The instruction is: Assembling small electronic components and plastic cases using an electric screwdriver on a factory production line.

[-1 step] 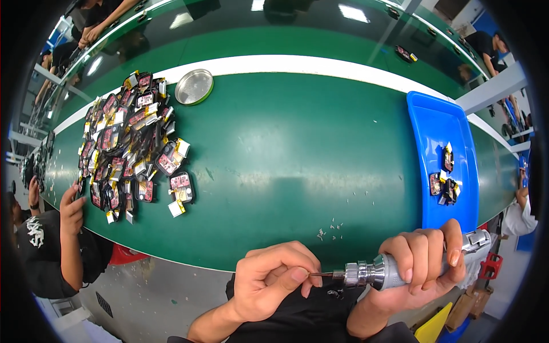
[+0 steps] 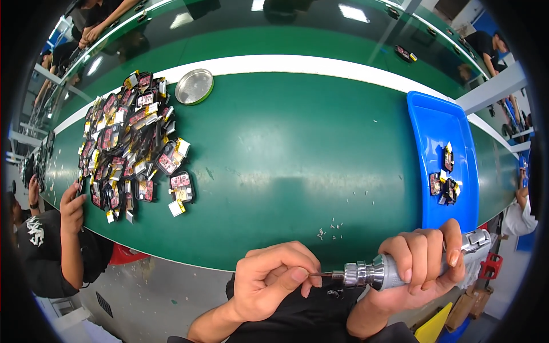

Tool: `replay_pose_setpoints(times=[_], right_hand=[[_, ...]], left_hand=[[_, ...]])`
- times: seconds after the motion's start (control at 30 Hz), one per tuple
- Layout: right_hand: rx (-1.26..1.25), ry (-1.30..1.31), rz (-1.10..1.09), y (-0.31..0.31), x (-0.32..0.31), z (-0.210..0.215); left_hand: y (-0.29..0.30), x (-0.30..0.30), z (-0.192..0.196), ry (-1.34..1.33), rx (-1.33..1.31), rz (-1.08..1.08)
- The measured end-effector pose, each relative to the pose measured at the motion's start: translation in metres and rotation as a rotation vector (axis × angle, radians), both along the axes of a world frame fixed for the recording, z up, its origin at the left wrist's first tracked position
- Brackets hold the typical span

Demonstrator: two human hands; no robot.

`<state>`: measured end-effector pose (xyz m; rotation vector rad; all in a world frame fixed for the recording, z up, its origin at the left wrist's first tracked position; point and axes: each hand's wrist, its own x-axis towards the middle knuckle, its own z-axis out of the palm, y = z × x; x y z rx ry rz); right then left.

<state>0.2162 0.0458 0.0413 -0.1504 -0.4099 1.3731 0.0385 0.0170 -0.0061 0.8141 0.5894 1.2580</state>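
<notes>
I see open green table (image 2: 297, 160) mid-way; heap of small parts (image 2: 128, 143) blocks left; blue tray (image 2: 434, 123) blocks right.

A green table (image 2: 286, 148) carries a heap of small parts (image 2: 128, 143), a metal dish (image 2: 194, 86) and a blue tray (image 2: 440, 131).

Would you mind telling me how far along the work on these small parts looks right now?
Done: a few parts lie in the blue tray. In hand: the right hand grips a screwdriver, its tip at the left hand; whether the fingers pinch anything there is hidden. Left: a big pile lies beside a metal dish.
</notes>
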Motion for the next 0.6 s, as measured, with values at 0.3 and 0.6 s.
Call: replay_pose_setpoints(times=[0.3, 0.6], right_hand=[[0.028, -0.030, 0.009, -0.004, 0.002, -0.003], [-0.033, -0.087, 0.003, 0.001, 0.017, -0.010]], left_hand=[[-0.004, -0.003, 0.004, 0.164, -0.008, 0.003], [0.012, 0.013, 0.007, 0.670, 0.324, 0.097]])
